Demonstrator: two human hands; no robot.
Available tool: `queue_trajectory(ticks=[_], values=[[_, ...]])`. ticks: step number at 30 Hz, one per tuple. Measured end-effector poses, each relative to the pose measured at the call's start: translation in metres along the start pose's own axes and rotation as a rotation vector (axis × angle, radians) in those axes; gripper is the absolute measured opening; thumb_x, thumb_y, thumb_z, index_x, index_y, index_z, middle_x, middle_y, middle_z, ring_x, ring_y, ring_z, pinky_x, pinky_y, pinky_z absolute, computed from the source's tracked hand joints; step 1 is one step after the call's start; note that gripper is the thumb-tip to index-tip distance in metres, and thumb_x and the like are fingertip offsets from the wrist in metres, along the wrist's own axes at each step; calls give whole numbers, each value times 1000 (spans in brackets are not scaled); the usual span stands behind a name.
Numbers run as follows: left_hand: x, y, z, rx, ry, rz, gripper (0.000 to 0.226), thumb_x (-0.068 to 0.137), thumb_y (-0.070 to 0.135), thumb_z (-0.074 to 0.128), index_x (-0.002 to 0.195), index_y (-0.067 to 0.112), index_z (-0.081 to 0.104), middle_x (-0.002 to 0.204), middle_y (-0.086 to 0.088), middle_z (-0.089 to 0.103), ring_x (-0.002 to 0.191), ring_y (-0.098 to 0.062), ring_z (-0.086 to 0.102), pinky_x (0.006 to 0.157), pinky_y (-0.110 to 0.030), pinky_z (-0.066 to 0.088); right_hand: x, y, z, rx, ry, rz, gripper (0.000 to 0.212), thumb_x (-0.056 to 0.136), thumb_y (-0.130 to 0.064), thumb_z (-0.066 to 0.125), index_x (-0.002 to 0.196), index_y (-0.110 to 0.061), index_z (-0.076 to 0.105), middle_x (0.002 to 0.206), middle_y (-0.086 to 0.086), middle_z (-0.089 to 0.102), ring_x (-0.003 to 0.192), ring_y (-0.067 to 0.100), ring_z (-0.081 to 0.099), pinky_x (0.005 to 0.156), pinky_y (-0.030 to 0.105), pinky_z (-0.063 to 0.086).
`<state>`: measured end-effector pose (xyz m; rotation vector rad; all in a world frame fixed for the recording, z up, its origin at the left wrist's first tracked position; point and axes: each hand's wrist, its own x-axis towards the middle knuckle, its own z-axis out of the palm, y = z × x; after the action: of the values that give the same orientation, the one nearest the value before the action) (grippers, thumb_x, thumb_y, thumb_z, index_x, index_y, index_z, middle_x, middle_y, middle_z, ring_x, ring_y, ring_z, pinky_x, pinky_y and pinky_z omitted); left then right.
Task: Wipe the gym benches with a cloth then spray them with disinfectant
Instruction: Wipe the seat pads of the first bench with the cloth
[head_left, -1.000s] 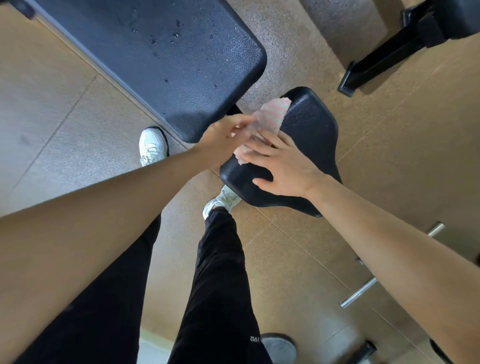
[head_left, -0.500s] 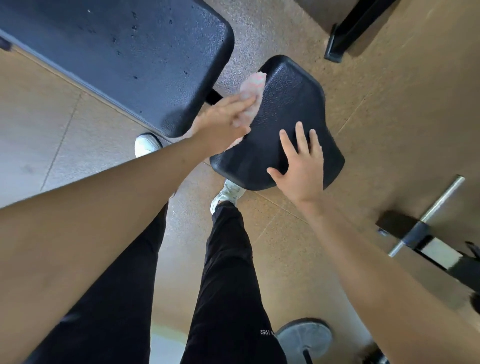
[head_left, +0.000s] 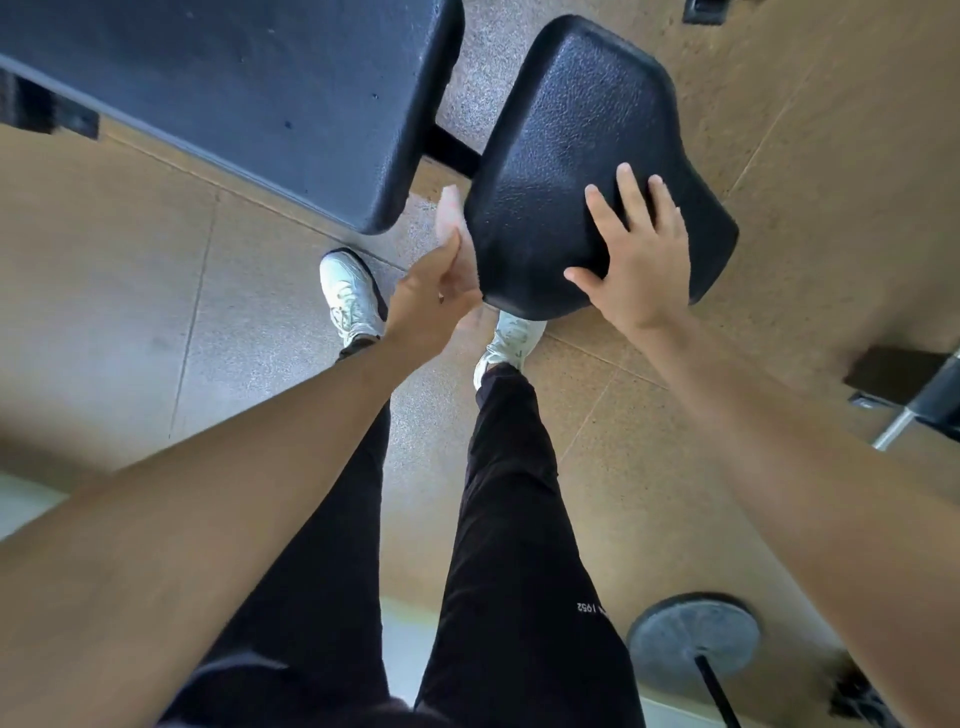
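Observation:
The black padded seat pad (head_left: 582, 130) of the gym bench sits in front of me, with the long black back pad (head_left: 249, 88) to its left. My right hand (head_left: 636, 260) lies flat on the seat pad's near right part, fingers spread. My left hand (head_left: 434, 296) presses a pale pink cloth (head_left: 451, 218) against the seat pad's left side edge. Most of the cloth is hidden between my hand and the pad.
A black frame bar (head_left: 452, 148) joins the two pads. My two white shoes (head_left: 350, 299) stand on the tan rubber floor just below the pads. A weight plate on a bar (head_left: 693, 642) lies at lower right, and a chrome bar with a black block (head_left: 914, 395) at right.
My left hand has slid the cloth from the top left of the seat pad down along its left side edge. My right hand stays flat on the pad. The camera has moved closer.

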<state>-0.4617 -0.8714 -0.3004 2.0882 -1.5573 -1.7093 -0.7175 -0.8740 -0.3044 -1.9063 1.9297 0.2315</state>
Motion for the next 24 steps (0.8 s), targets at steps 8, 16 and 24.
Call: queue_trajectory(ticks=[8,16,24], values=[[-33,4,29,-257,41,-155,80,94,10,70,161,24,30,142,9,55,126,-14,60,108,-26,48,-65,-40,25,633,153,554,44,83,-30,78,122,-16,64,119,6,62,105,23,61,89,30,50],[-44,9,22,-222,-50,-199,71,96,11,59,154,45,37,144,18,53,112,-3,63,79,-17,51,-87,-114,16,2253,-497,1269,30,91,-20,76,116,-5,66,123,14,68,111,29,70,91,43,60],[-30,0,-17,23,-164,-24,49,103,23,59,151,32,50,140,12,62,122,-2,59,94,-8,43,-49,-130,29,2502,-369,1354,24,98,-1,59,122,-2,61,119,12,65,102,23,67,74,30,62]])
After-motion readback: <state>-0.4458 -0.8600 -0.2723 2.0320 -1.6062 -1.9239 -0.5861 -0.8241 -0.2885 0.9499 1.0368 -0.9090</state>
